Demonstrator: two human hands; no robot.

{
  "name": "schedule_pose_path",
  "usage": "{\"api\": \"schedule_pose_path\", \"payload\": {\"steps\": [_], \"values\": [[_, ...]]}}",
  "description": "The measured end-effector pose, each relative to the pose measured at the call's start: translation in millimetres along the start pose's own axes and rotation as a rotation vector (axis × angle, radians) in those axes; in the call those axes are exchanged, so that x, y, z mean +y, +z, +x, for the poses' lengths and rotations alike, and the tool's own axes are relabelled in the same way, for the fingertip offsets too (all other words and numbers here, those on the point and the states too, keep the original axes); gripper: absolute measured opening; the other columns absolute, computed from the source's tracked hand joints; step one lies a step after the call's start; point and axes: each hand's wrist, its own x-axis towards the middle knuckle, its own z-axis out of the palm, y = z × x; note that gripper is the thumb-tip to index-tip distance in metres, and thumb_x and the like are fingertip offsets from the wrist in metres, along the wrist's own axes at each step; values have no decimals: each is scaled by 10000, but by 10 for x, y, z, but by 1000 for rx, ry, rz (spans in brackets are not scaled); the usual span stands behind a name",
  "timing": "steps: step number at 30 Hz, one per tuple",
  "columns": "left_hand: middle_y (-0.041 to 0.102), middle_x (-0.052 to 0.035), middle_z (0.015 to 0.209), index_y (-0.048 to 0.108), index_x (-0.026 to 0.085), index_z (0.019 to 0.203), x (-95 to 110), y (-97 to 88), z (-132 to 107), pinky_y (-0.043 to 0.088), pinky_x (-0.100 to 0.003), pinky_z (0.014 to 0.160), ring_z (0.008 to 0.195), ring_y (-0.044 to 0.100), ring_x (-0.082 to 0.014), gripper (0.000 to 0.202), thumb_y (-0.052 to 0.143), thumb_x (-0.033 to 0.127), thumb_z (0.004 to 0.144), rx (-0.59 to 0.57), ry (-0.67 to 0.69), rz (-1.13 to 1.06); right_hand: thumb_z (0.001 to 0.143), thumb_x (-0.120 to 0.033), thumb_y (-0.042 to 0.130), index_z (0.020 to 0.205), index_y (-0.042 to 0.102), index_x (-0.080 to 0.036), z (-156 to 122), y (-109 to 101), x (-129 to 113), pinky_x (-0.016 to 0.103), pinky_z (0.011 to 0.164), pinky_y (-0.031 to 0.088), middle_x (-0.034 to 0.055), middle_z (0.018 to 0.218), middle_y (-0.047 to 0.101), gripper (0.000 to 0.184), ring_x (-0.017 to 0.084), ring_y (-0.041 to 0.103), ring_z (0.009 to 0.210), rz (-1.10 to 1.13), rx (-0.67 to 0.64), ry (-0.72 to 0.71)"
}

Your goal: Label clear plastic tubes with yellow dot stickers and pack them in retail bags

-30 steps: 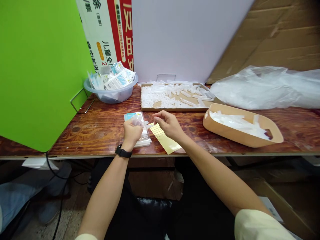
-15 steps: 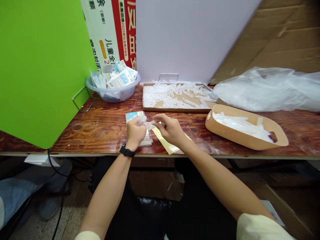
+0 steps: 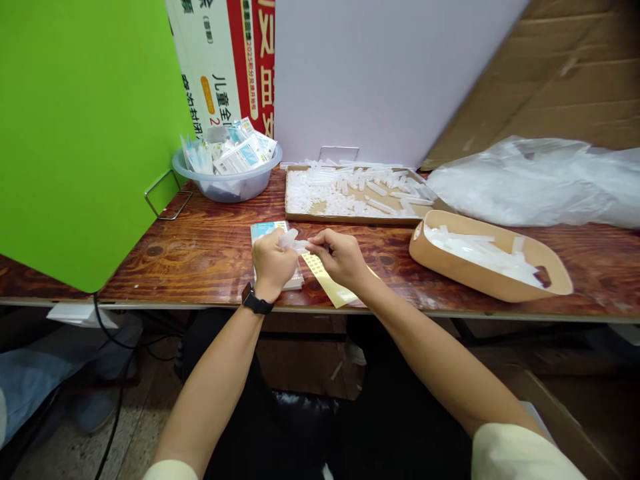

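My left hand (image 3: 273, 265) is closed around a small clear plastic piece (image 3: 294, 241), whose end sticks out to the right above the hand. My right hand (image 3: 340, 259) pinches at that end with thumb and fingertips, so the hands nearly meet. Below my right hand lies a yellow sheet dotted with small round marks (image 3: 329, 283), partly hidden by the hand. Under my left hand sits a stack of blue-and-white printed packets (image 3: 265, 231). A black watch (image 3: 257, 302) circles my left wrist.
A cardboard tray (image 3: 350, 220) of white plastic pieces stands behind my hands on the wooden table (image 3: 210, 267). A tan oval tray (image 3: 450, 267) lies right, a clear basin (image 3: 220, 190) of packets back left, a plastic bag (image 3: 530, 187) back right.
The view has shifted slightly. My hands have drawn closer together around the clear piece, and my right fingertips now sit at its end. The trays have not moved.
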Motion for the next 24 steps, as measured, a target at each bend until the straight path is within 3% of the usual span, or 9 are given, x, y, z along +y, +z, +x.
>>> {"api": "schedule_pose_path", "payload": {"steps": [5,10,15,19,22,24], "values": [[302,17,491,188,226,566,50,-30,-30,178,-319,549,501,304,-147,309,470,107,616,41,122,129,827,-330,598,663,561,-204,-14,7,4,266,551,367,36,661,660,211,146,527,548,49,-32,17],[406,-13,515,195,229,573,72,-31,-58,196,-325,561,538,398,-173,307,477,112,609,15,143,223,813,-294,607,654,563,-199,-49,22,32,260,557,365,19,643,640,190,140,520,558,98,-58,37],[352,5,507,225,221,553,38,-38,-36,167,-323,561,518,336,-152,290,485,97,580,6,142,146,820,-271,608,678,592,-190,-48,3,35,257,570,377,23,659,649,164,140,549,581,118,-110,27],[296,43,493,297,196,506,-17,15,21,172,-278,518,492,259,-98,244,493,56,550,-7,-87,-217,874,-345,549,726,606,-181,36,-79,-2,259,573,377,17,641,607,228,127,526,582,195,-64,73],[330,52,495,327,177,472,-29,69,51,193,-231,471,480,296,-70,226,490,25,511,-74,-317,-571,864,-488,530,722,564,-181,116,-134,-5,242,462,273,-42,514,409,340,89,363,462,386,92,248],[345,58,477,324,172,447,-12,81,59,208,-210,441,459,326,-62,240,499,10,476,-124,-394,-673,837,-504,546,722,529,-186,151,-142,9,233,421,181,-73,501,309,339,67,260,422,535,118,395]]}}
